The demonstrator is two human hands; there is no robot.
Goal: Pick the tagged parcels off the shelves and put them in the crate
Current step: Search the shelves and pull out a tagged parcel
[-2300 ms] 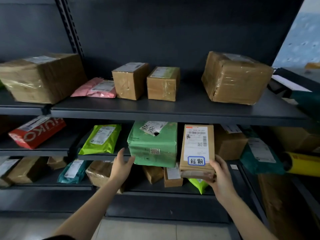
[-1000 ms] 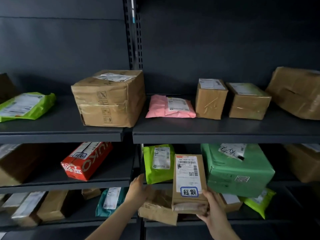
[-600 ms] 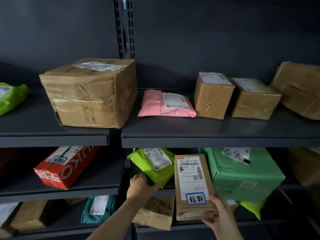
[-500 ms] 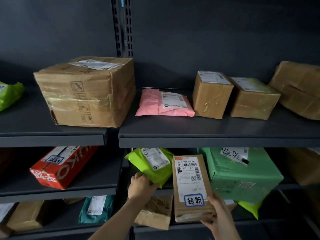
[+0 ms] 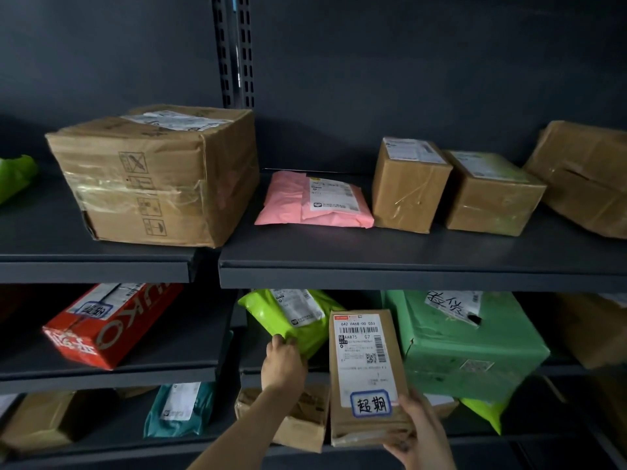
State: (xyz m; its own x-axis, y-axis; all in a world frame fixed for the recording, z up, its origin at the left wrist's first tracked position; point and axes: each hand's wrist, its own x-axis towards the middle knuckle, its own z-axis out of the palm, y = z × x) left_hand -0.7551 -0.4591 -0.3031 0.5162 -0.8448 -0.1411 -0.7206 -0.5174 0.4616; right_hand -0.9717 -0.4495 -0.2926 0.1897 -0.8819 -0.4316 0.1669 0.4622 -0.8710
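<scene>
Dark shelves of parcels. The right hand holds a tall brown parcel upright by its lower end, a blue-bordered tag on its label. The left hand grips a lime-green mailer just left of it.

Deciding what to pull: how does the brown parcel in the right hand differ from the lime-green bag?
The brown parcel is a squared paper pack; the lime-green bag is a soft pouch. The brown parcel carries a blue-bordered tag; none shows on the lime-green bag. The right hand holds the brown parcel upright; the left hand grips the lime-green bag's edge on the shelf. Both bear white labels.
</scene>
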